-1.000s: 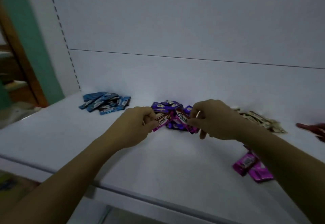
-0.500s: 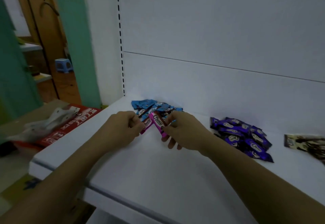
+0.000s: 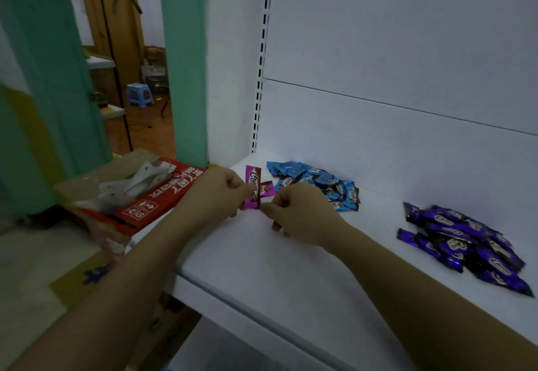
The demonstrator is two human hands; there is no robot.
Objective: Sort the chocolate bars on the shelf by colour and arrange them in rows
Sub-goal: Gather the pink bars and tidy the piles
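Pinching upright pink bar (image 3: 252, 185) in left hand (image 3: 217, 194) fingers; right hand (image 3: 300, 215) fingers pinch second pink bar (image 3: 267, 190) alongside.

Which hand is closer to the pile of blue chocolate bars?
The right hand. It is just in front of the blue pile, at its near left edge. The left hand is farther left, with the pink bars that both hands hold between it and the pile.

Printed in white script on the pink bar (image 3: 252, 187) near the left edge of the shelf (image 3: 291, 268): "Choco". Partly legible on a blue bar (image 3: 286, 182): "hoco". Stamped upside down on the red box (image 3: 163, 196) beyond that edge: "10".
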